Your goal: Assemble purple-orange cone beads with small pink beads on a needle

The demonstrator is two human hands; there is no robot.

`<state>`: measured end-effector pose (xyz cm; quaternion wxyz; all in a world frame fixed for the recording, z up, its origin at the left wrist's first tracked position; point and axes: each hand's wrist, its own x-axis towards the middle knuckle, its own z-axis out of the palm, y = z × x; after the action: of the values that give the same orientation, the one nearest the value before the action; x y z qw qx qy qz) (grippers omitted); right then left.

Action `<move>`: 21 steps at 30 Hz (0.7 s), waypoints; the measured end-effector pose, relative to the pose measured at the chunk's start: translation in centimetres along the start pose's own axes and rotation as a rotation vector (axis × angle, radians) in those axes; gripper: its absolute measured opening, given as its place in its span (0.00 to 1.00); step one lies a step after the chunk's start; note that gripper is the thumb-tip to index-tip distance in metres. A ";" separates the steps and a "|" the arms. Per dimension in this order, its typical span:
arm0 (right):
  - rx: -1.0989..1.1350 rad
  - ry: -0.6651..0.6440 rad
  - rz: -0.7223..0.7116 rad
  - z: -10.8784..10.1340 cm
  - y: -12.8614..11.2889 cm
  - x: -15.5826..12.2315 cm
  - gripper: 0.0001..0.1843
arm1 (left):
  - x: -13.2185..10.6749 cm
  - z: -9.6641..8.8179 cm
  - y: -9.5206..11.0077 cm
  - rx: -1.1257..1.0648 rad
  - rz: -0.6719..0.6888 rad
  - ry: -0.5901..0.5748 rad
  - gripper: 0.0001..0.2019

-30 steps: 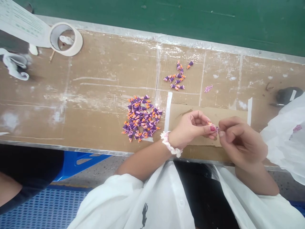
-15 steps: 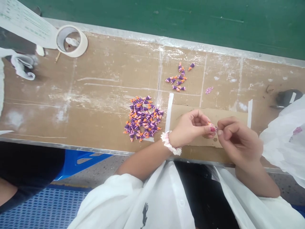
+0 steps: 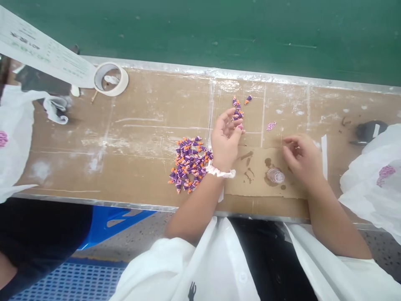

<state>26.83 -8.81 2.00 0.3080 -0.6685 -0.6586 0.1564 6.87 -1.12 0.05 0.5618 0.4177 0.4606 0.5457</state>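
Observation:
My left hand (image 3: 226, 140), with a white scrunchie (image 3: 221, 170) at the wrist, is over a small group of purple-and-orange figurines (image 3: 238, 106), hiding part of it. Its fingers are apart and loosely bent; no held piece shows clearly. A bigger pile of the same figurines (image 3: 188, 165) lies beside that forearm. Loosely curled, my right hand (image 3: 302, 156) hovers above the cardboard sheet (image 3: 260, 188), with a gap between thumb and forefinger and nothing visible in it. Near its thumb stands a small clear cup (image 3: 275, 175). Tiny pink-and-white pieces (image 3: 271, 126) lie between my hands, farther back.
A roll of tape (image 3: 111, 79) and a printed sheet (image 3: 46, 50) are at the back left. White bags (image 3: 369, 179) flank the table on both sides. A black object (image 3: 371, 131) sits at the right. A metal edge borders a green surface (image 3: 200, 33) behind.
My hands have come apart. The left one has moved back and left to the small figurine group, away from the piece both were handling. The right has drawn back slightly, uncovering the cup.

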 end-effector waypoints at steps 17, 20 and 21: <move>-0.275 -0.130 -0.262 2.5 0.9 4.2 0.11 | -3.2 0.0 2.1 0.116 0.033 -0.092 0.03; -0.287 -0.149 -0.283 2.6 1.0 4.5 0.12 | -3.3 0.0 2.2 0.101 0.027 -0.102 0.03; -0.290 -0.162 -0.288 2.6 1.1 4.6 0.12 | -3.4 -0.1 2.2 0.101 0.026 -0.102 0.03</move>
<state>26.47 -3.75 0.28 0.1738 -0.5903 -0.7853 0.0677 6.37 -4.36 2.42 0.5558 0.4787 0.4527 0.5069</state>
